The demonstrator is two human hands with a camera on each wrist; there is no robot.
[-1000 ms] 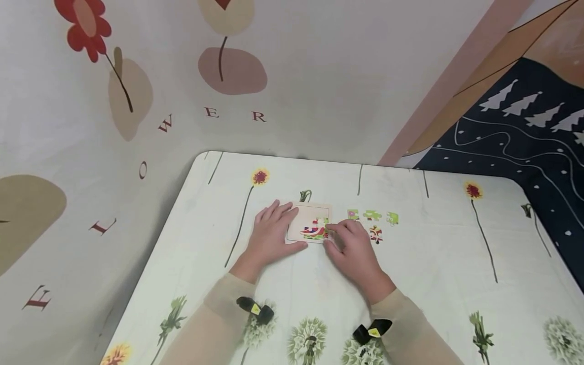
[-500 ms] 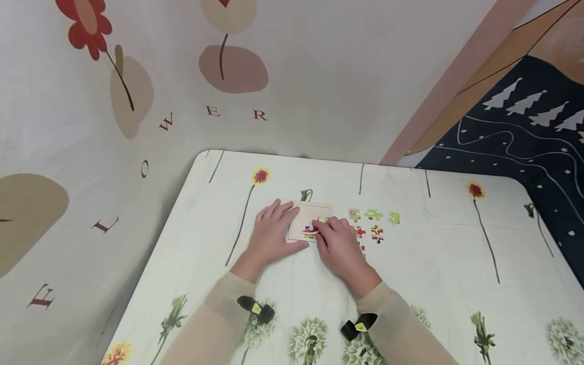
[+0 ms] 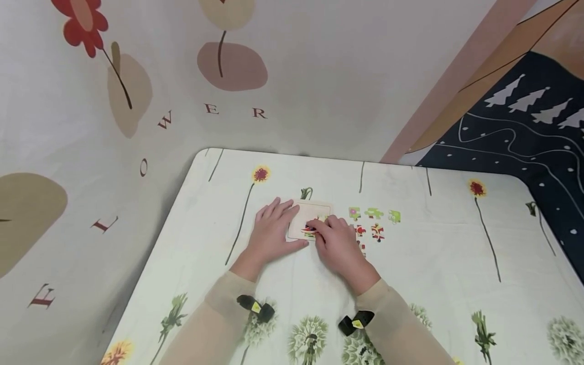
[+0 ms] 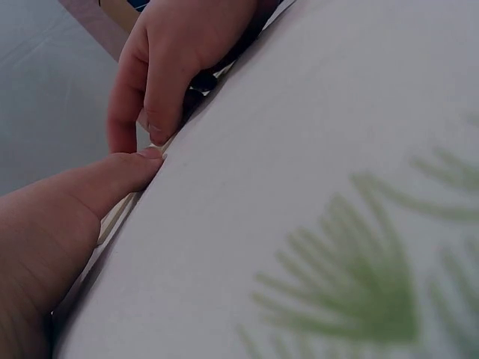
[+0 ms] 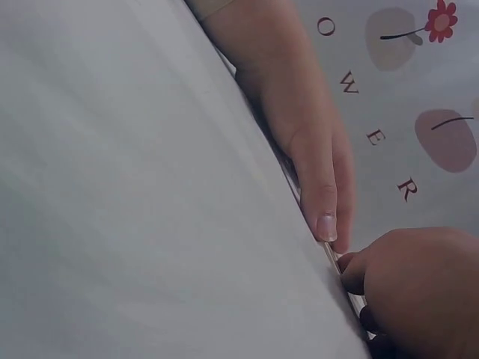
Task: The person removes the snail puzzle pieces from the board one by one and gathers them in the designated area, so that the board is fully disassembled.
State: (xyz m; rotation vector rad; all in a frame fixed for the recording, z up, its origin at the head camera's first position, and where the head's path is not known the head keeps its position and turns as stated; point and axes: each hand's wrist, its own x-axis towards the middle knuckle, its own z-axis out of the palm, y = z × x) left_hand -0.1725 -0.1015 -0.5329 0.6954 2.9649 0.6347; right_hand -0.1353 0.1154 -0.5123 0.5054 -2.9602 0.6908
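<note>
A small pale puzzle board (image 3: 312, 209) lies between my hands, its lower part covered with red, blue and green puzzle pieces (image 3: 309, 234). My left hand (image 3: 272, 230) rests on the board's left side, fingers spread and thumb along the near edge. My right hand (image 3: 339, 246) reaches over the right side, its index fingertip pressing on the pieces and its thumb by the near edge. Those fingers hide part of the picture. In the left wrist view the left thumb (image 4: 135, 170) touches the board's edge beside the right hand (image 4: 187, 52).
Several loose puzzle pieces lie right of the board: green ones (image 3: 374, 213) in the back row and red patterned ones (image 3: 377, 232) nearer, some partly behind the right hand. A flower-print cloth (image 3: 438, 253) covers the table. Printed walls (image 3: 319, 111) rise behind it.
My right hand has moved left from the board's right edge onto the middle of the pieces, uncovering red pieces beside it. The left hand has stayed in place.
</note>
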